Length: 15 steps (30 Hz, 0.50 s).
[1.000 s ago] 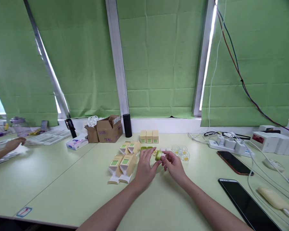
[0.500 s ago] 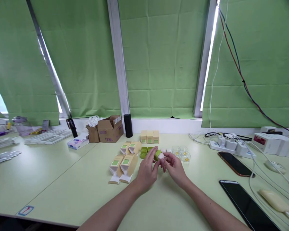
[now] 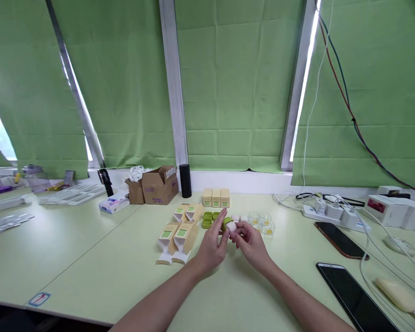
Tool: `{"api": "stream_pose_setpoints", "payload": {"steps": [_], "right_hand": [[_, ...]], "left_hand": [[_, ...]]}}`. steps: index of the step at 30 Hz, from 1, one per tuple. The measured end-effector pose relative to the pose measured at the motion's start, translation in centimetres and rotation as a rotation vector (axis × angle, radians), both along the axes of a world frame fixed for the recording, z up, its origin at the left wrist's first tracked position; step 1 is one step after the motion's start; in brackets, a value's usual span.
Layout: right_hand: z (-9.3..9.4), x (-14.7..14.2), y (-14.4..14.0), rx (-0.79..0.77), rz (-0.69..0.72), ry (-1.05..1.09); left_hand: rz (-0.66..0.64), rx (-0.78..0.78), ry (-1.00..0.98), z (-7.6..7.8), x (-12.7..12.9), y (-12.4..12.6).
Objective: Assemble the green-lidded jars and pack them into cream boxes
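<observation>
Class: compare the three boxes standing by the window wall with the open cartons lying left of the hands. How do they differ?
The three boxes stand upright, closed, in a tight row. The open cartons lie flat, flaps open, in loose pairs nearer the left hand. Both are tan with a green square label.

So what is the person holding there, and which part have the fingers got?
A small jar, held between both hands: the left hand on its green cap end, the right hand on its white body.
</observation>
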State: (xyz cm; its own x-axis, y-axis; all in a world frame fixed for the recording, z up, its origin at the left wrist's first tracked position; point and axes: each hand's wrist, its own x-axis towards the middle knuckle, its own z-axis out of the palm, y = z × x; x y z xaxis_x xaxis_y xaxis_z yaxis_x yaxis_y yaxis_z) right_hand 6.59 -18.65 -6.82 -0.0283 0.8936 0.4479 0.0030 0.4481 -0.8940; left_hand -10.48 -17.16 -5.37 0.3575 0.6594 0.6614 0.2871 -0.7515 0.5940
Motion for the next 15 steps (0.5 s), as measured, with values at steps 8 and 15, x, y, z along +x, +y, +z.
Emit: {"api": "stream_pose_setpoints", "payload": {"steps": [8,15], "right_hand": [[0.3,0.2,-0.2,0.036,-0.113,-0.117],[0.1,0.7,0.1,0.08,-0.186,-0.296]], "left_hand": [[-0.119,-0.264,-0.151,-0.2,0.4,0.4],[-0.199,-0.426,-0.32,-0.2,1.2,0.5]]}}
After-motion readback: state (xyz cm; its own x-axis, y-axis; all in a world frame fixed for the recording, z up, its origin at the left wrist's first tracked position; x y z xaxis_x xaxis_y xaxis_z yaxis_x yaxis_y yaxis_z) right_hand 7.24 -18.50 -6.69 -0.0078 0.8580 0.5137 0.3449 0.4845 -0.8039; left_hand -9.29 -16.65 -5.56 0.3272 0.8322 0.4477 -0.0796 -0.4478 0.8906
